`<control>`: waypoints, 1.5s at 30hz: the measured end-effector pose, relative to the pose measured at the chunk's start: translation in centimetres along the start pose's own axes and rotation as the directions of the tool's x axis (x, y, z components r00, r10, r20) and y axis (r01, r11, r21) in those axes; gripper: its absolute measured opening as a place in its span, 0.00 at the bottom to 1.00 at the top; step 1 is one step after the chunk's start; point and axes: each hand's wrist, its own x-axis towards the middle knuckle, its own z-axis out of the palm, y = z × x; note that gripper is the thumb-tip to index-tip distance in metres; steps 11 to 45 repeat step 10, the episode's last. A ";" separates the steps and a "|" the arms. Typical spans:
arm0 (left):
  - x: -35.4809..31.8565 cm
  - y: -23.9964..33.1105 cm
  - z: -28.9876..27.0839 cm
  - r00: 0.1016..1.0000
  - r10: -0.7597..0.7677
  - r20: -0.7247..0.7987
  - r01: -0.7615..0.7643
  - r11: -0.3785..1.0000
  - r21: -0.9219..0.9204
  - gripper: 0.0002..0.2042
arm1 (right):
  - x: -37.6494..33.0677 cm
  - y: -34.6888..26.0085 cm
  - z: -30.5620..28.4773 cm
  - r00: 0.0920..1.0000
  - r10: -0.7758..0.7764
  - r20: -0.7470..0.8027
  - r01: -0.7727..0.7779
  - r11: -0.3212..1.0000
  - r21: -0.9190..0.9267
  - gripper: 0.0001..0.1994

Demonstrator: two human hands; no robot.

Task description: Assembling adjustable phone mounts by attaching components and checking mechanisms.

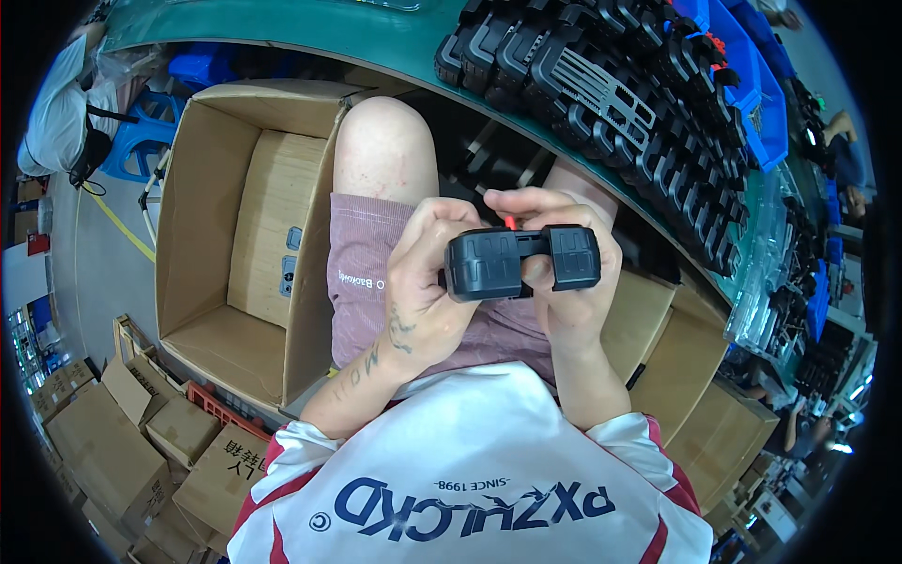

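Observation:
Above my lap, both hands hold a chunky black plastic housing with two ribbed blocks and a gap between them. My left hand is closed round its left end, the fingers curled behind it. My right hand grips the other end, its thumb pressed into the gap. A small red piece shows at the housing's top edge, beside the right fingers. I cannot tell whether it belongs to the housing.
A green table ahead carries rows of similar black housings and blue bins. At my left stands an open cardboard box with two small dark pieces inside. More cardboard boxes are on my right. A blue stool is far left.

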 end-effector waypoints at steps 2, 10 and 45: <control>-0.1 0.1 0.4 0.999 0.014 -0.030 -0.014 1.000 -0.013 0.09 | -0.3 0.2 0.4 1.000 -0.018 -0.014 0.018 0.999 0.046 0.15; -0.5 0.0 1.3 0.980 0.141 -0.138 -0.146 0.989 -0.026 0.09 | -0.9 1.0 0.9 0.990 -0.139 -0.023 0.141 0.986 0.089 0.19; -0.5 0.0 1.3 0.980 0.141 -0.138 -0.146 0.989 -0.026 0.09 | -0.9 1.0 0.9 0.990 -0.139 -0.023 0.141 0.986 0.089 0.19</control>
